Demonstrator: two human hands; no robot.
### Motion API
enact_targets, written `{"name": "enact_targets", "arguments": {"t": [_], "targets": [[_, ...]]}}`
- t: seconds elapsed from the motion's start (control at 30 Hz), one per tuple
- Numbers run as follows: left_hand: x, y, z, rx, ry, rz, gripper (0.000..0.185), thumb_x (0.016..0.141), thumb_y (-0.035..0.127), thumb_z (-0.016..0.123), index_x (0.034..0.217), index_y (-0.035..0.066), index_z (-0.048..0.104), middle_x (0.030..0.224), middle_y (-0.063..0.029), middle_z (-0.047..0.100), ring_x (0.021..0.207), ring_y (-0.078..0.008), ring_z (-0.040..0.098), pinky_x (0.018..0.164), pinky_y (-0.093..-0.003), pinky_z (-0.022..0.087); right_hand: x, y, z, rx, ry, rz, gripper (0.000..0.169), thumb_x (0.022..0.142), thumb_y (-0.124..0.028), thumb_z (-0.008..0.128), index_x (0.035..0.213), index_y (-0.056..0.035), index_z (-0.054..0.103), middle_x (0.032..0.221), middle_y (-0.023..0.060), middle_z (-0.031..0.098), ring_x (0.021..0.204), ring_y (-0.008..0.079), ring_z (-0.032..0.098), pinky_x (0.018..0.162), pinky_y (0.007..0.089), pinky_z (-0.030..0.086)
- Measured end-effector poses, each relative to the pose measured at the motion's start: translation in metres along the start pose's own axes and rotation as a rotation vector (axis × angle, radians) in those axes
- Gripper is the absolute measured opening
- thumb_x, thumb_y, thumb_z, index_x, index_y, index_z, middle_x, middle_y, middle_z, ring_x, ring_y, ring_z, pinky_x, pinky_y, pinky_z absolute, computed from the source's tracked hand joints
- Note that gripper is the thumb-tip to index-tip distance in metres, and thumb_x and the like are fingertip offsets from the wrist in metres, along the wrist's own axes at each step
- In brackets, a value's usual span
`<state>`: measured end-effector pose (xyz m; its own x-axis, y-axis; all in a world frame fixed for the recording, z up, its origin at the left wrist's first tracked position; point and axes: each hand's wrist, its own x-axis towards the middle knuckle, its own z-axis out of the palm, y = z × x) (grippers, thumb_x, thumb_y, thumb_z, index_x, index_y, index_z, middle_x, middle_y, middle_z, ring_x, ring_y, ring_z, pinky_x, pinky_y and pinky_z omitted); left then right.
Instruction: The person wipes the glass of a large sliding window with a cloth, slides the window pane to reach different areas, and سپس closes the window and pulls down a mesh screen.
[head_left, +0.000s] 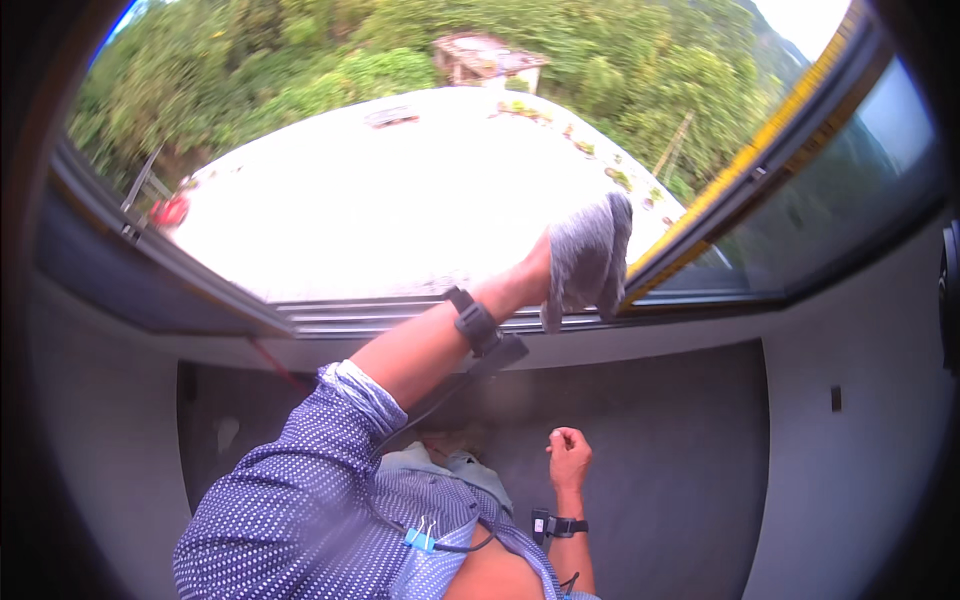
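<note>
My left hand (541, 262) reaches across to the right at the open window, mostly hidden by a grey cloth (585, 259). The cloth hangs over the fingers in folds, beside the yellow-edged window sash frame (697, 225) and above the metal sill track (375, 316). Lower down, my right hand (570, 452) is held over the dark floor, its fingers curled in and nothing visible in them. Each wrist wears a black strap with a small device. A cable runs along the shirt, held by a blue binder clip (420, 538).
The window's left frame (172, 255) runs down to the sill. Pale walls (847, 465) flank the dark floor (667, 465). A red cord (277, 364) hangs below the sill at left. Outside are a bright paved area, trees and a small building (491, 60).
</note>
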<state>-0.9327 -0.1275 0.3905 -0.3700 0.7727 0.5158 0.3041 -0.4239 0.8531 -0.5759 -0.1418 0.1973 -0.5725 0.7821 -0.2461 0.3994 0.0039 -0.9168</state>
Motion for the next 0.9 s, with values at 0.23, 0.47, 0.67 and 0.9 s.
{"name": "enact_targets", "arguments": {"t": [0.23, 0.47, 0.67, 0.9], "targets": [[-0.202, 0.053, -0.010, -0.222, 0.272, -0.569, 0.026, 0.101, 0.019, 0.067, 0.118, -0.001, 0.069, 0.102, -0.0040, 0.072, 0.090, -0.0072, 0.062, 0.080, -0.0286, 0.054, 0.017, -0.058, 0.057, 0.174, -0.397, 0.031, 0.035, 0.106, -0.033, 0.061, 0.125, -0.0035, 0.065, 0.108, 0.0055, 0.070, 0.085, 0.0121, 0.069, 0.071, 0.0260, 0.054], [-0.300, 0.076, -0.009, 0.301, 0.283, -0.415, 0.052, 0.100, 0.015, 0.065, 0.149, 0.001, 0.053, 0.142, -0.0177, 0.063, 0.130, -0.0263, 0.061, 0.112, -0.0363, 0.046, 0.010, -0.093, 0.160, 0.631, -0.973, 0.258, 0.069, 0.104, -0.060, 0.051, 0.150, -0.0091, 0.048, 0.139, 0.0091, 0.061, 0.125, 0.0239, 0.061, 0.108, 0.0423, 0.050], [-0.352, 0.095, -0.029, 0.351, 0.375, -0.626, 0.069, 0.095, 0.020, 0.071, 0.155, -0.002, 0.043, 0.150, -0.0250, 0.055, 0.140, -0.0369, 0.054, 0.117, -0.0407, 0.042, -0.037, -0.101, 0.207, 0.822, -1.008, 0.619, 0.058, 0.102, -0.051, 0.052, 0.141, -0.0080, 0.057, 0.135, 0.0107, 0.064, 0.126, 0.0268, 0.062, 0.110, 0.0437, 0.048], [-0.379, 0.089, -0.031, 0.274, 0.420, -0.587, 0.073, 0.093, 0.015, 0.071, 0.155, -0.005, 0.040, 0.152, -0.0266, 0.053, 0.141, -0.0359, 0.053, 0.118, -0.0412, 0.041, -0.047, -0.113, 0.216, 0.676, -0.948, 0.566, 0.051, 0.100, -0.043, 0.056, 0.134, -0.0053, 0.061, 0.125, 0.0090, 0.069, 0.118, 0.0244, 0.066, 0.105, 0.0414, 0.052]]}}
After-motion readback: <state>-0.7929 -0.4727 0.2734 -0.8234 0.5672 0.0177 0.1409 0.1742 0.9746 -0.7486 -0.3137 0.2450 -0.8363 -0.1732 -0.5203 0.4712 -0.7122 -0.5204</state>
